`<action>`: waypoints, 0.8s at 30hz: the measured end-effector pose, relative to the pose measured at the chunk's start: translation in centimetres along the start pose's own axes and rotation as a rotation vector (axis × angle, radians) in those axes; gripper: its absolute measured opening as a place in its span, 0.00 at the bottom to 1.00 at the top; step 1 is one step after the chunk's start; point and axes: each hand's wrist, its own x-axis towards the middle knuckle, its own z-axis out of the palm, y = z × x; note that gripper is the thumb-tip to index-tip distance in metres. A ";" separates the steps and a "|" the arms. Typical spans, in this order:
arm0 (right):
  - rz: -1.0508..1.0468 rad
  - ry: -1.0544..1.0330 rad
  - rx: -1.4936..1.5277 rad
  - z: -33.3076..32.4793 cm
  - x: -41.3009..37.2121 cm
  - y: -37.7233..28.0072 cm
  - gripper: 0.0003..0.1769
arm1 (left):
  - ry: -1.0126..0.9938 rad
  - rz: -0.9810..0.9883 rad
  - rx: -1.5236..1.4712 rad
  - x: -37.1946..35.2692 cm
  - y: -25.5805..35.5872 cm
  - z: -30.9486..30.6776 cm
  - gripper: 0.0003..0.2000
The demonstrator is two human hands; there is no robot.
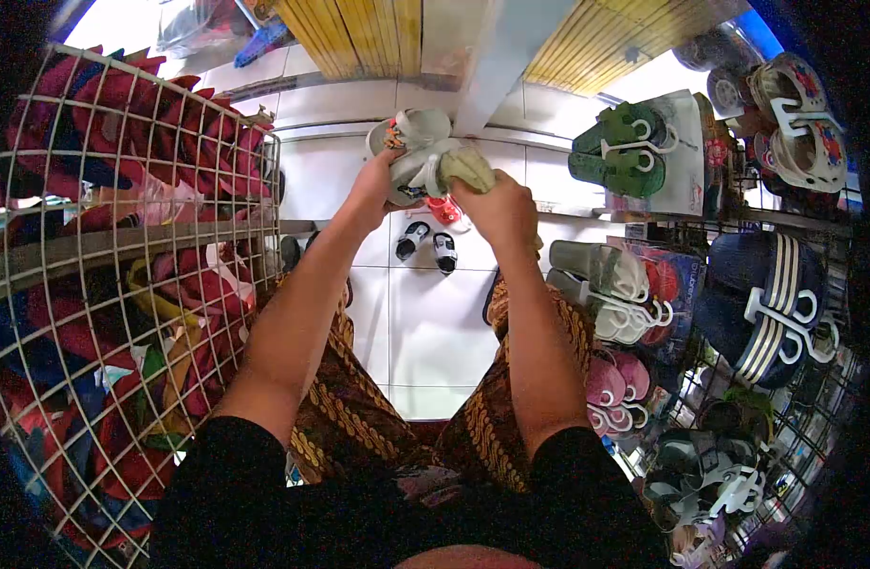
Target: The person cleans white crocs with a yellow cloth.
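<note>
My left hand (372, 193) is closed around a pair of whitish-grey sandals (422, 128) with a small orange decoration on one strap. They are held up in front of me, above the tiled floor. A pale yellow-green cloth (468, 169) is bunched in my right hand (503, 211) and pressed against the sandals' right side. Some fingers of both hands are hidden behind what they hold. Below on the floor stands a pair of black-and-white sandals (444, 251), with a red item (444, 211) just beyond, partly covered by my hands.
On the left, a wire rack (122, 237) holds many dark red items. To the right hang green sandals (625, 152), navy striped slippers (772, 303), pink sandals (617, 379) and grey sandals (701, 474) on white hangers. Yellow slatted panels (354, 38) stand ahead.
</note>
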 end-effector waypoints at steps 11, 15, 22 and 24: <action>0.190 0.077 0.177 -0.4 4.1 0.4 0.33 | 0.013 0.014 -0.097 2.1 2.0 -0.4 0.24; 0.096 0.089 0.407 -0.5 3.8 0.3 0.31 | 0.009 0.025 -0.054 2.6 2.2 -0.3 0.24; -0.393 0.209 0.597 0.7 3.5 1.3 0.24 | -0.105 -0.012 -0.036 1.7 1.7 0.3 0.22; -0.451 0.070 0.668 0.4 2.5 1.0 0.28 | -0.058 0.034 -0.024 -0.4 2.2 1.2 0.22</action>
